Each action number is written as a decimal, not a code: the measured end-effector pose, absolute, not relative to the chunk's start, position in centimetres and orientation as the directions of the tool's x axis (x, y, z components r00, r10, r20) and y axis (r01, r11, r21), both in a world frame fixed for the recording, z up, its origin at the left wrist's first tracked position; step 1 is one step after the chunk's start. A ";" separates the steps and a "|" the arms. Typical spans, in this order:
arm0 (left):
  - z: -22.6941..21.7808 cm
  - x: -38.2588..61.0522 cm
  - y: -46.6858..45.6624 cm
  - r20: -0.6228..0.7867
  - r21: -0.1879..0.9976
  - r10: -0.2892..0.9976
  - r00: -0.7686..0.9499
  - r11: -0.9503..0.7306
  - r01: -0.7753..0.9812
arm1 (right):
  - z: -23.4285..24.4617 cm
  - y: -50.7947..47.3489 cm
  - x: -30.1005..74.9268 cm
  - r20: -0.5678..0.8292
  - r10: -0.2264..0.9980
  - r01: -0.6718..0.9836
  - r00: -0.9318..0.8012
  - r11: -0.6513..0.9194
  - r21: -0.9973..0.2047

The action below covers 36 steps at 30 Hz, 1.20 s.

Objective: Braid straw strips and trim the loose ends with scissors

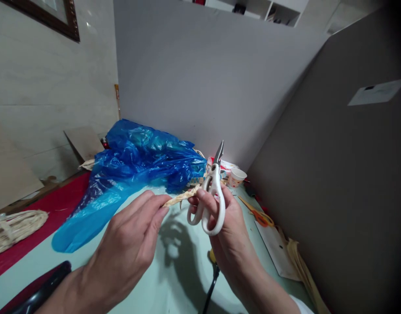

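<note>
My left hand [128, 244] pinches one end of a braided straw strip [182, 197] between fingertips and thumb. My right hand [225, 226] grips the strip's other part and also holds white-handled scissors [212, 198], blades closed and pointing up. Both hands hover over the pale green table [174, 279]. The strip runs on behind the scissors toward the blue bag.
A crumpled blue plastic bag [131, 174] lies behind the hands. A paper cup [236, 176], orange scissors [259, 216] and paper sheets [279, 250] sit right, by the grey partition [334, 174]. A straw bundle [14, 226] rests on red cloth [56, 205] left. A black cable [212, 283] crosses the table.
</note>
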<state>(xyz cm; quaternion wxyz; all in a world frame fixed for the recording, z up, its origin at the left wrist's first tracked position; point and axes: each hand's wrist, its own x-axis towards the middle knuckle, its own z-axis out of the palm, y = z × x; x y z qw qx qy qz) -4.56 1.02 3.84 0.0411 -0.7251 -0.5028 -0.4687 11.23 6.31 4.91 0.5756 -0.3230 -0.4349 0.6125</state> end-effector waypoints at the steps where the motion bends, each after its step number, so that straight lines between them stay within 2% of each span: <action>1: 3.6 -4.7 1.0 0.732 0.394 0.679 0.063 -0.497 0.773 | 4.9 6.2 11.2 0.110 0.985 -0.407 -0.131 0.047 -0.912; 5: 3.0 -5.1 1.0 0.712 0.401 0.699 0.062 -0.478 0.782 | 5.3 6.1 11.3 0.152 0.981 -0.309 -0.119 0.109 -0.945; 8: 3.4 -5.1 0.9 0.589 0.550 0.808 0.022 -0.421 0.721 | 5.8 6.3 11.4 0.190 0.976 -0.231 -0.103 0.163 -0.959; 12: 4.7 -4.9 0.8 0.380 0.823 0.925 -0.014 -0.331 0.462 | 6.0 6.7 11.8 0.202 0.969 -0.212 -0.145 0.169 -0.963; 15: 5.3 -5.0 1.0 0.166 0.969 0.986 0.002 -0.164 0.187 | 6.0 7.3 12.2 0.193 0.965 -0.194 -0.177 0.158 -0.968; 18: 5.4 -5.3 1.2 0.069 0.997 0.997 0.041 -0.071 0.043 | 6.2 7.7 12.6 0.187 0.966 -0.164 -0.179 0.158 -0.974; 21: 5.2 -5.4 1.2 0.085 0.994 0.996 -0.033 -0.082 0.074 | 6.2 7.9 12.8 0.191 0.964 -0.097 -0.188 0.175 -0.980; 25: 5.1 -5.5 1.3 0.003 0.992 0.991 -0.135 0.014 0.127 | 5.9 8.1 13.3 0.261 0.940 0.124 -0.222 0.292 -0.948; 28: 5.2 -5.4 1.8 0.035 0.994 0.983 -0.178 -0.015 0.112 | 5.7 8.1 13.8 0.373 0.885 0.278 -0.278 0.445 -0.851; 30: 5.2 -5.4 2.2 0.068 0.997 0.977 -0.204 -0.062 0.039 | 5.7 8.0 14.2 0.489 0.806 0.361 -0.334 0.588 -0.724; 33: 5.4 -5.4 2.8 0.082 0.991 0.970 -0.227 -0.102 -0.080 | 6.1 7.8 14.9 0.653 0.591 0.424 -0.474 0.803 -0.419; 36: 5.6 -5.4 2.8 0.097 0.985 0.966 -0.240 -0.128 -0.116 | 6.4 7.8 15.3 0.685 0.395 0.425 -0.611 0.895 -0.137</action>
